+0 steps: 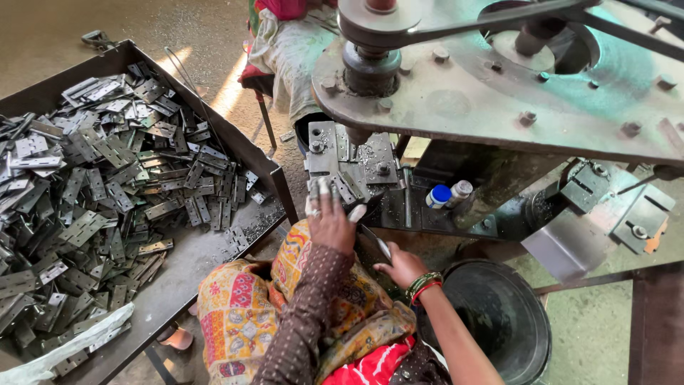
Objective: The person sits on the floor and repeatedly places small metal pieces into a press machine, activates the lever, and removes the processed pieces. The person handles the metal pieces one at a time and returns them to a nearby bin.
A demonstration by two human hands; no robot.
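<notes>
Right hand (400, 265) pinches one flat hinge plate (375, 242); left hand (330, 219), fingers spread, rests at press die (349, 160). Tray (206, 246) holds many hinges (92, 192) unprocessed.

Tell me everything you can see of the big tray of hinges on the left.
The large dark sheet-metal tray is shallow and rectangular with low upright walls, raised on thin legs. Grey flat metal hinge leaves are heaped loosely across most of it, leaving its near right corner mostly bare. A crumpled white plastic bag lies on its near edge. Neither hand touches it.
</notes>
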